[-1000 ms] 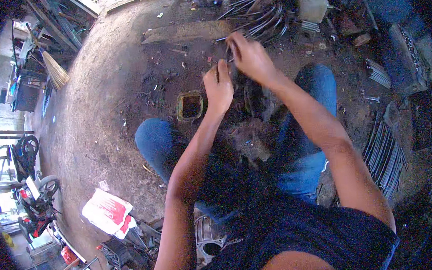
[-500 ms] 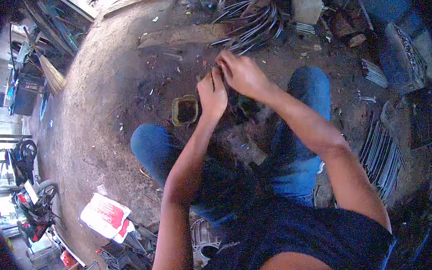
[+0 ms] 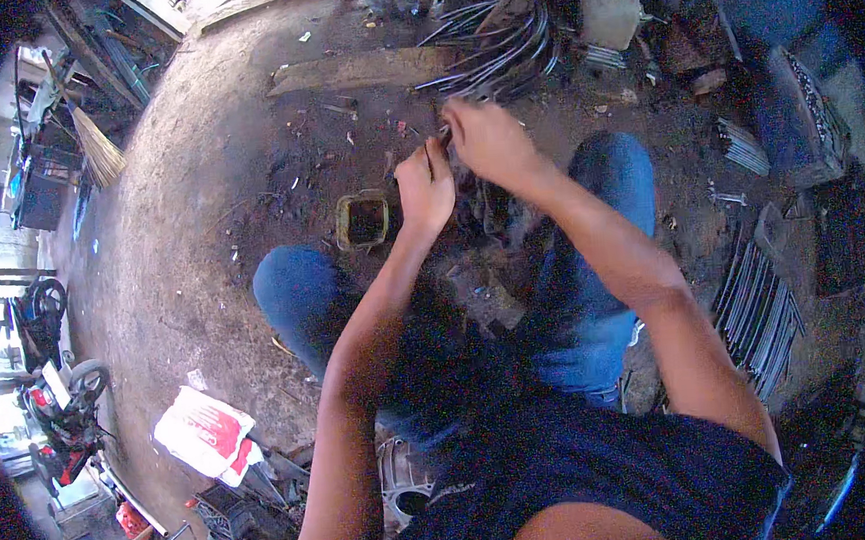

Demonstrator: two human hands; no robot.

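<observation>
Small dark part (image 3: pixel 445 134), exact kind unclear: upper centre of frame, pinched between fingertips of left hand (image 3: pixel 426 185) and right hand (image 3: pixel 492 143). Right hand has drawn slightly closer, concentrating both on the part. Square open container (image 3: pixel 343 226): beside left hand.

Open floor (image 3: pixel 176 258) stretches left of a square container (image 3: pixel 342 224) beside the left hand (image 3: pixel 427 187); curved rods (image 3: pixel 528 55) crowd the space beyond the right hand (image 3: pixel 494 147), between a flat board (image 3: pixel 353 72) and a jug (image 3: pixel 610 9).
</observation>
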